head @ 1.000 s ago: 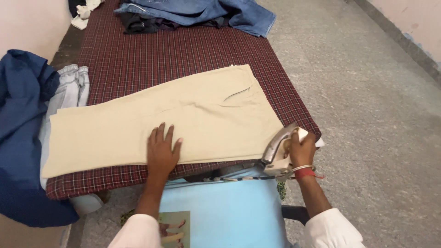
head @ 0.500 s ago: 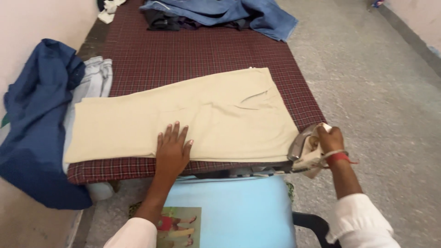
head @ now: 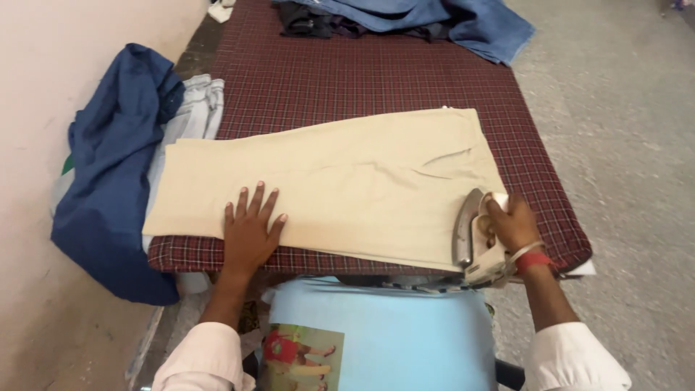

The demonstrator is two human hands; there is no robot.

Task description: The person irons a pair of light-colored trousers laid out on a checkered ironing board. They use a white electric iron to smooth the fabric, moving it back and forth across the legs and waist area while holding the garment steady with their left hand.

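Observation:
A pair of beige trousers (head: 340,181) lies flat across a table covered in dark red checked cloth (head: 376,83). My left hand (head: 250,230) presses flat on the trousers' near edge, fingers spread. My right hand (head: 510,223) grips the handle of a metal clothes iron (head: 470,239), which stands tilted up at the near right corner of the trousers. A red band circles my right wrist.
A dark blue garment (head: 108,174) and pale jeans (head: 192,119) hang off the table's left side by the wall. Blue denim and dark clothes (head: 427,18) are heaped at the far end. A light blue cloth (head: 376,333) lies below the near edge. Grey floor spreads to the right.
The iron in my right hand has come from off the table's corner up onto the trousers' near right edge. My left hand stays pressed on the fabric. The view has shifted right.

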